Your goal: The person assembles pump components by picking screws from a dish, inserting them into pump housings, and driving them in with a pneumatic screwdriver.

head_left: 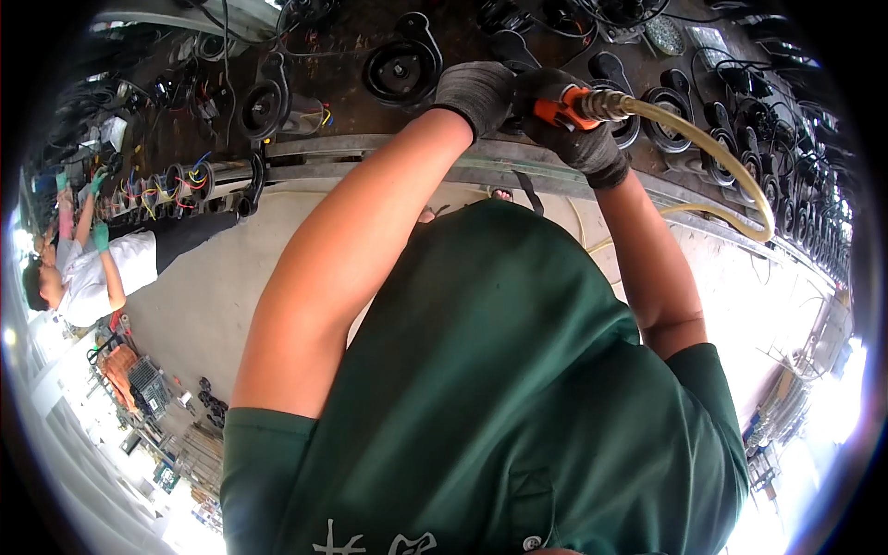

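Orange hose-fed tool in my right hand, fingers closed round it. Left hand just left, grip hidden, can't tell. Black arm-shaped part just beyond both, long axis pointing away.

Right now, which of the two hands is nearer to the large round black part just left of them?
The left. The left hand is just to the right of the round black part; the right hand is farther right, holding the orange tool.
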A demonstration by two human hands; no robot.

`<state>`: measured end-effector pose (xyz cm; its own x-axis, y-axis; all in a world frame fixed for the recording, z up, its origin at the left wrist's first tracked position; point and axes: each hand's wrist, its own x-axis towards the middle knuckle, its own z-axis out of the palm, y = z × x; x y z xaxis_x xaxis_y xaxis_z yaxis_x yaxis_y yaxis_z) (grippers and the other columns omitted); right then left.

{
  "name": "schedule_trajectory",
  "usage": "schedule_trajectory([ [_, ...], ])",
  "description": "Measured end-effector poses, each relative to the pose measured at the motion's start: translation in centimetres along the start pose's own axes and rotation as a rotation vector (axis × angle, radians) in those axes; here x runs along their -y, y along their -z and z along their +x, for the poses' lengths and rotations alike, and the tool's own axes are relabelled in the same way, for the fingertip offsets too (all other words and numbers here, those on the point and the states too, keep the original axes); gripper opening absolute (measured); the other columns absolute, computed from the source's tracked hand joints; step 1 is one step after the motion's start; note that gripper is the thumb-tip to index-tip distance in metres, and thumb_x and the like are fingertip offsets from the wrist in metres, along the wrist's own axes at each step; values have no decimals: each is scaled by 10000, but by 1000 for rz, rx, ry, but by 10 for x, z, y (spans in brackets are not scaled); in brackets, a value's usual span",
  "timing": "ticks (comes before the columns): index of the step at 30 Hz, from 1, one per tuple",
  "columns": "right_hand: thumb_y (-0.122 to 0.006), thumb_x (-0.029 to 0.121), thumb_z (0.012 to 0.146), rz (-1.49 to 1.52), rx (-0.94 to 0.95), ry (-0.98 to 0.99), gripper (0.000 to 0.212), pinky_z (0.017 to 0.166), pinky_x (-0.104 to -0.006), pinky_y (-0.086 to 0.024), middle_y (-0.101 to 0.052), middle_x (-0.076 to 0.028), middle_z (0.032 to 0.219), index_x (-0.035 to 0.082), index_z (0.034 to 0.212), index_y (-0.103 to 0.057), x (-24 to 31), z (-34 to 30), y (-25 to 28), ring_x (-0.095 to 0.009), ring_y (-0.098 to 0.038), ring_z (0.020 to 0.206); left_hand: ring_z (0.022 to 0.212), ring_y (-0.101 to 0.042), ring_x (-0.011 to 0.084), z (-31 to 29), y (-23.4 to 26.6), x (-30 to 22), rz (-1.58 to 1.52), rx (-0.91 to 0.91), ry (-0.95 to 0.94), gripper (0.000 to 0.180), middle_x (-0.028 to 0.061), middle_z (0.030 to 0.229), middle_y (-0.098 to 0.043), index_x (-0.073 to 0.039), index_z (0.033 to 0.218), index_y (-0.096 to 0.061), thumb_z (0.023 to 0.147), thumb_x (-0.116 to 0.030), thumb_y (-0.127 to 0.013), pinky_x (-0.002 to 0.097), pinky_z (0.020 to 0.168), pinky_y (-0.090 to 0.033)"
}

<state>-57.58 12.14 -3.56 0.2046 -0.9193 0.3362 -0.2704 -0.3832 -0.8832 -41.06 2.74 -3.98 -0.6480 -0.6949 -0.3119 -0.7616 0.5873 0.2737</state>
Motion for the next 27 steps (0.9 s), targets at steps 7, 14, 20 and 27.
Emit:
schedule_trajectory([
  [7, -810, 7, 709, 24, -115, -93, 443, 849, -332, -555, -691, -59, 1014, 51, 1123, -658, 7, 9, -9, -198, -661, 917, 889, -716, 328, 0, -6, 3, -37, -73, -58, 234, 148, 943, -737, -113, 1038, -751, 840, -213, -675, 456, 742, -572],
  [14, -758, 8, 732, -19, -240, -68, 346, 771, -316, -543, -684, -56, 921, 56, 1065, -678, 6, 15, -15, -197, -654, 823, 838, -717, 325, 5, -19, 8, -3, -114, -68, 219, 137, 884, -735, -105, 989, -752, 837, -252, -694, 458, 691, -574],
  [20, -765, 24, 731, 40, -259, -105, 348, 775, -322, -543, -680, -57, 932, 54, 1066, -676, 3, 13, -14, -201, -652, 830, 858, -721, 325, 5, -14, 3, -9, -112, -58, 222, 133, 901, -739, -104, 1000, -743, 838, -247, -695, 457, 705, -579],
  [27, -785, 46, 716, -83, -265, -95, 362, 773, -335, -538, -667, -64, 926, 57, 1059, -670, 10, 15, -17, -228, -648, 836, 887, -721, 340, 7, -14, 5, -16, -79, -47, 220, 141, 938, -741, -101, 1003, -734, 834, -235, -693, 464, 718, -581],
])
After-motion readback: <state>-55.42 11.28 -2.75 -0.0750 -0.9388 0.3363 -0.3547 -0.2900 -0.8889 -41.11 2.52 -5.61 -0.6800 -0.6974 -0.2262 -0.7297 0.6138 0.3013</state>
